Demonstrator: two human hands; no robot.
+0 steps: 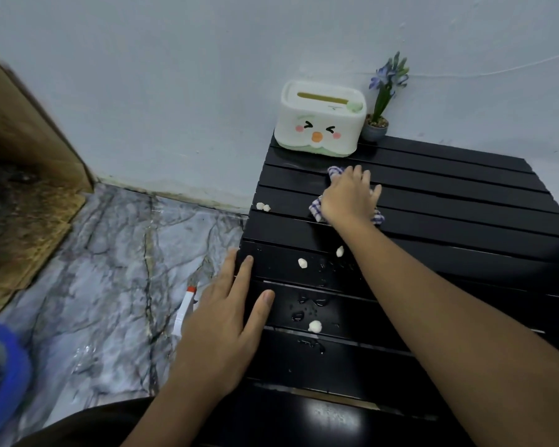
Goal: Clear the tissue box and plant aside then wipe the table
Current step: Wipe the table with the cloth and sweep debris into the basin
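Now the right hand (349, 196) presses a blue checked cloth (317, 211) flat-fingered onto the black slatted table (449, 201), just in front of the duck-faced tissue box (320, 119). The potted plant (376, 124) stands right beside that box. The left hand (226, 321) rests open, fingers straight, on the table's left edge, near water drops (307, 304).

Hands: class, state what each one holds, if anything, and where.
Right hand presses flat on the cloth's middle. Left hand holds nothing; it rests on the table edge.
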